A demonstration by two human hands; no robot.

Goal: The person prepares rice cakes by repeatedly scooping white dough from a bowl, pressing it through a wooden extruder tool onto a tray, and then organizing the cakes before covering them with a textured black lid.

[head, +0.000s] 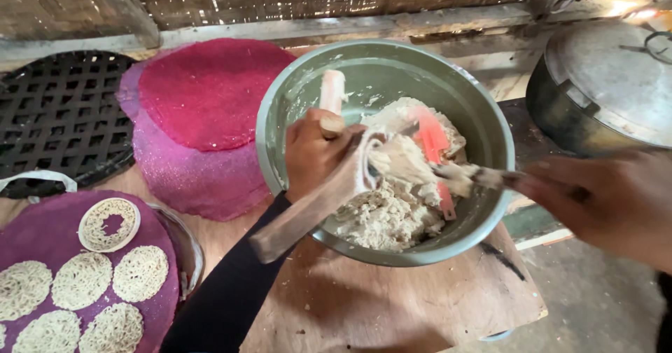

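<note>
Presently, 1 metal bowl (490, 157) on wooden board (392, 304), holding dough (392, 213): soft, sticky, heavy, I judge. My left hand (315, 150) fists round 1 wooden press (308, 209); my right hand (602, 199) pinches 1 spoon handle (490, 178). Best scooped, not fingered.

1. My left hand (316, 150) grips a wooden press (308, 209) over the green bowl (483, 125) of pale dough (392, 213).
2. My right hand (609, 199) holds a dough-caked utensil (476, 176) that pushes dough into the press.
3. Noodle rounds (140, 272) lie on a purple mat (49, 234).
</note>
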